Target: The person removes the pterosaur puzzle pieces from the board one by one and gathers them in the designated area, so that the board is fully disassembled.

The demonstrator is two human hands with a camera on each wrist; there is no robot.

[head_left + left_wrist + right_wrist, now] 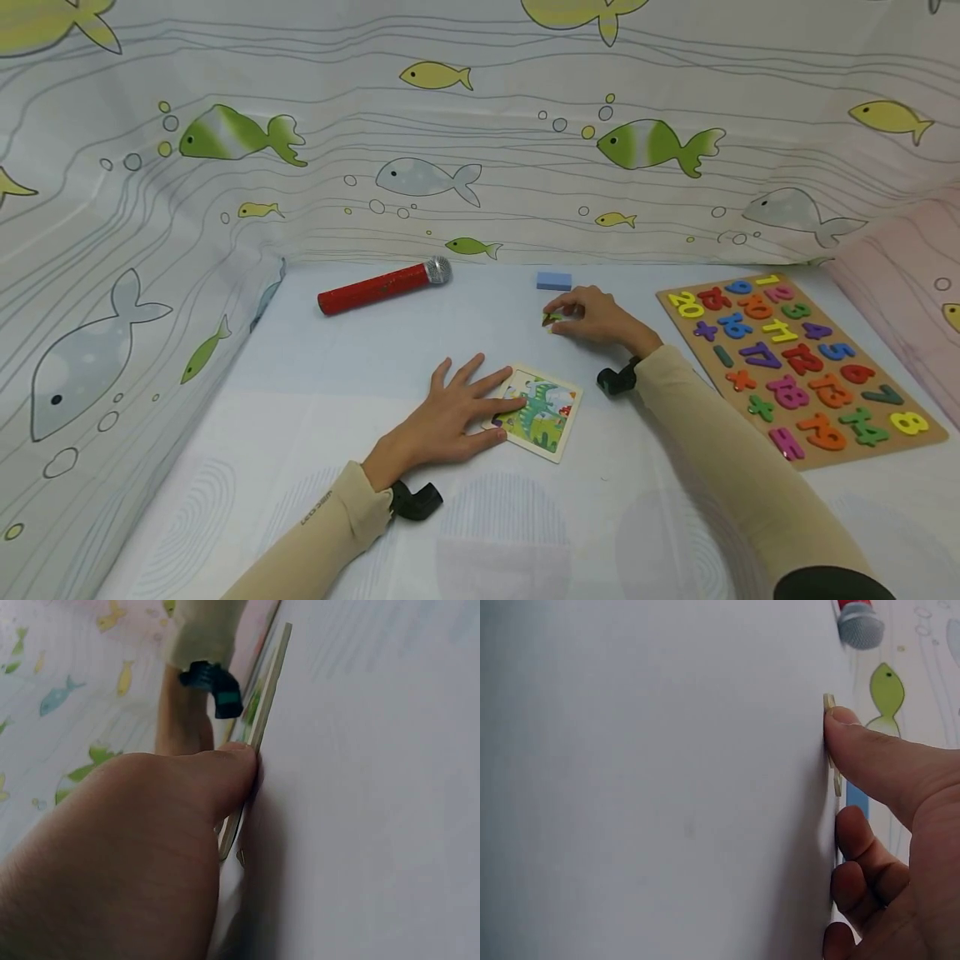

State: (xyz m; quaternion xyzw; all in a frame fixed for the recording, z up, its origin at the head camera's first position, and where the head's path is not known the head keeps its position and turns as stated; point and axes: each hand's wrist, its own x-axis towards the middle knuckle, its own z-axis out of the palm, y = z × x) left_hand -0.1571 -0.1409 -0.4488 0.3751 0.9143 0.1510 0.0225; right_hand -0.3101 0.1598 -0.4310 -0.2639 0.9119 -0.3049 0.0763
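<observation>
Item 1: small puzzle piece (551, 318), green and yellow, above the far middle of the counter (315, 375). Thin, flat; judged light, stiff and probably wooden, not very slippery, though thin parts may chip. Best taken by opposite edges, between thumb and fingertip.

Item 2: right hand (592, 317). Grip drawn to a narrow pinch on the piece; other fingers curled. Whether the piece touches the counter, cannot tell.

Item 3: pale-rimmed picture board (551, 417), near the middle, set askew, bearing a green dinosaur-like figure. Likely light and rigid, apt to slide unless steadied by the rim.

Item 4: left hand (446, 417). Grip spread wide, fingers laid over the board's left side, thumb at its edge; hides that part and obstructs access there.

Surroundings: blue block (553, 281), just beyond the right hand, limiting room on the far side; red microphone (382, 287), far left, well apart; number board (787, 418), right, beside the right sleeve (720, 433); fish-print cloth (525, 125), behind.
</observation>
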